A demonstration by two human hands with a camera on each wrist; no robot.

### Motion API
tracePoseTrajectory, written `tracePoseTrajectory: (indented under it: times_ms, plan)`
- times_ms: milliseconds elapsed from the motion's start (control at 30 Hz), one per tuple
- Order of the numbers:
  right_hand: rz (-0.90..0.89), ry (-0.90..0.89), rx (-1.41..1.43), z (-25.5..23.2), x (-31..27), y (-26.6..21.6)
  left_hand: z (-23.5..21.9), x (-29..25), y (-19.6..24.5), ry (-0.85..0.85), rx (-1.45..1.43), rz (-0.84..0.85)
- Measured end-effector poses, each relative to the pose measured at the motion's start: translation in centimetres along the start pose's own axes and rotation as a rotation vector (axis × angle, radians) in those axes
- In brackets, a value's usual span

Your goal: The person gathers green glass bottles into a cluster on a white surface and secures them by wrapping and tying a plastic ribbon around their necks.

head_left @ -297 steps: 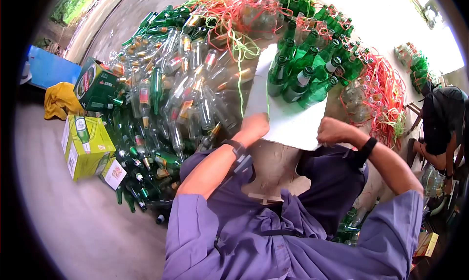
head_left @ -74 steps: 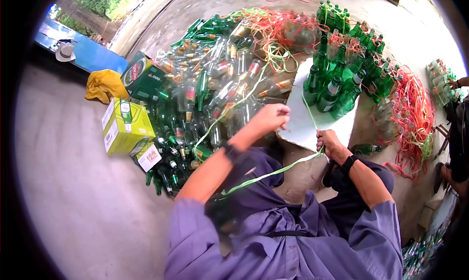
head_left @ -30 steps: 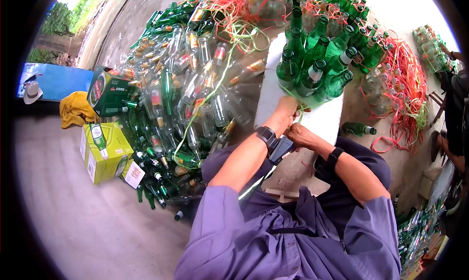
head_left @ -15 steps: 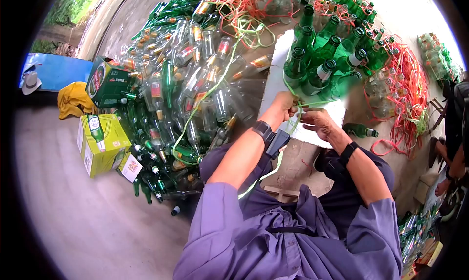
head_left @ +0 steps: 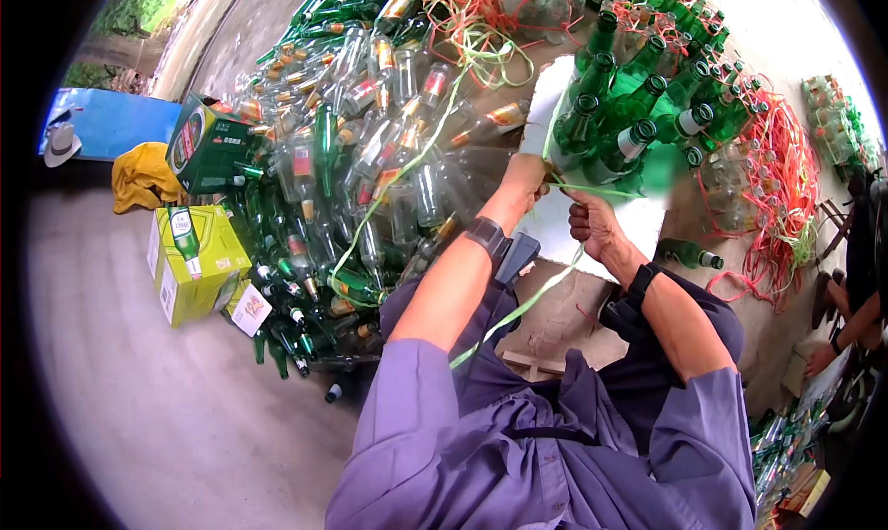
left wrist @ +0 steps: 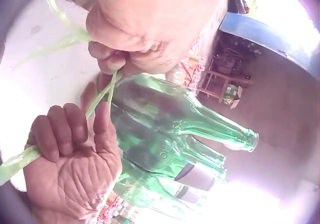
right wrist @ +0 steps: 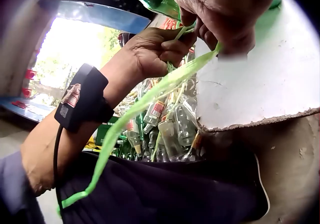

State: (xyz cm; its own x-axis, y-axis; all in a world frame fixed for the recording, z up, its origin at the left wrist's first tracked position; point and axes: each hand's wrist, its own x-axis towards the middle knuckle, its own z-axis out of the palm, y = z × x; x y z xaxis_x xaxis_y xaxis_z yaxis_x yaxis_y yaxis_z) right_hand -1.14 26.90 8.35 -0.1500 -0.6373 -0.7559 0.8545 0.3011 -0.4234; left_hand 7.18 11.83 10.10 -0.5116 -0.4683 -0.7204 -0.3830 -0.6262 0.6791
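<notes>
Several green glass bottles (head_left: 620, 123) stand grouped on a white board (head_left: 578, 252). A light green plastic strap (head_left: 546, 294) runs along their near side, and its long tail trails from my right hand toward my lap. At the board's left part my left hand (head_left: 525, 180) pinches the strap close to the bottles. My right hand (head_left: 597, 223) has its fingers curled round the strap, thumb and forefinger pointing toward the left hand. In the left wrist view, strands of strap (left wrist: 102, 96) cross between the fingertips of both hands. The bottles' far bases are hidden.
Loose clear and green bottles (head_left: 370, 174) lie heaped on the left, beside a yellow-green carton (head_left: 196, 266) and a dark green carton (head_left: 208, 146). Red straps (head_left: 777, 188) tangle at the right. One green bottle (head_left: 689, 252) lies beside the board. Another person's arm (head_left: 856, 326) shows far right.
Earlier my right hand held the strap while the left was raised and loose. Both hands then met beside the bottles; now they have drawn slightly apart, with strap stretched between them.
</notes>
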Motion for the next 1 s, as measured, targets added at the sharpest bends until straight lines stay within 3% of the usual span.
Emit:
tracePoseTrajectory:
  times_ms: [267,333,567,833,1000]
  plan:
    - [0.010,-0.037,0.042,1.3,0.4,-0.5,-1.4,-0.1,1.1,0.060,0.098,0.020]
    - [-0.007,0.016,0.070,1.2,0.7,-0.4,-1.7,-0.1,0.5,0.026,0.192,0.165]
    - [-0.025,0.065,0.159,0.7,1.3,-0.5,-2.7,-1.0,0.9,-0.072,0.370,0.224]
    - [-0.062,0.082,0.120,0.4,1.7,0.0,-3.6,0.8,-0.4,0.091,0.514,0.385]
    - [-0.060,0.090,0.130,1.3,2.1,0.3,-5.1,1.1,0.1,0.226,0.634,0.358]
